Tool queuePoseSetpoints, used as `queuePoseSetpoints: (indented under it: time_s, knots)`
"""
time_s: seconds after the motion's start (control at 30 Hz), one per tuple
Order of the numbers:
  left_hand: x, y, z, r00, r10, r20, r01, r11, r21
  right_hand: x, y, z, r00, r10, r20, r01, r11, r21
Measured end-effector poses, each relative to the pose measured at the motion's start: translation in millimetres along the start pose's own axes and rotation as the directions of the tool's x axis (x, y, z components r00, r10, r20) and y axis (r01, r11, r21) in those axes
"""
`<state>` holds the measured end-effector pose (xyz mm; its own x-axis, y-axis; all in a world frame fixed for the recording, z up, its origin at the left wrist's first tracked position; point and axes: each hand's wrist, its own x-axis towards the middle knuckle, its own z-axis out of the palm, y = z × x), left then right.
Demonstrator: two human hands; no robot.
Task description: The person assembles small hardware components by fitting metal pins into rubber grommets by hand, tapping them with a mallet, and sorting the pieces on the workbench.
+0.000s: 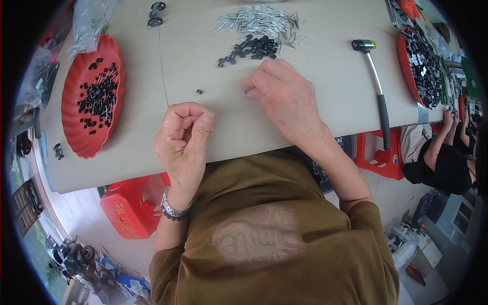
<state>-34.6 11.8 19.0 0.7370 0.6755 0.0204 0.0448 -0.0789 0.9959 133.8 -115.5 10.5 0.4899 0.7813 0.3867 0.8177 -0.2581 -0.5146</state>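
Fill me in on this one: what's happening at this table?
Over the pale table, a person's left hand has thumb and forefinger pinched together; whether anything is between them is unclear. The right hand is curled near a pile of small black pieces, with a dark speck at its tips, too small to make out. One loose black piece lies on the table. Metal pins are heaped beyond, and a red tray holds black pieces and pins.

Premises appear to be an assembly workshop: metal pins (256, 21) heaped top centre, a mallet (380, 97) (dark-gripped) upper right, a co-worker (442, 161) at right.
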Motion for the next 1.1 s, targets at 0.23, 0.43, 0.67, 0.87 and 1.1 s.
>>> queuePoseSetpoints:
  time_s: [0.23,0.43,0.67,0.87,1.1]
  knots:
    - [4,1,8,0.997,0.005,0.078,-0.016,0.989,0.148,-7,1,4,0.999,0.031,-0.033,-0.029,0.997,0.076]
    - [25,-2,28,0.987,0.144,0.072,-0.159,0.94,0.301,-11,1,0,0.991,0.111,-0.078,-0.106,0.992,0.064]
    - [36,-9,40,0.962,0.27,0.046,-0.264,0.867,0.422,-21,6,-2,0.969,0.221,-0.112,-0.214,0.974,0.073]
    - [37,-12,37,0.948,0.304,0.09,-0.31,0.826,0.471,-22,21,-28,0.949,0.248,-0.194,-0.231,0.967,0.108]
    - [37,-13,40,0.942,0.321,0.095,-0.325,0.808,0.492,-39,62,-91,0.86,0.343,-0.377,-0.352,0.935,0.046]
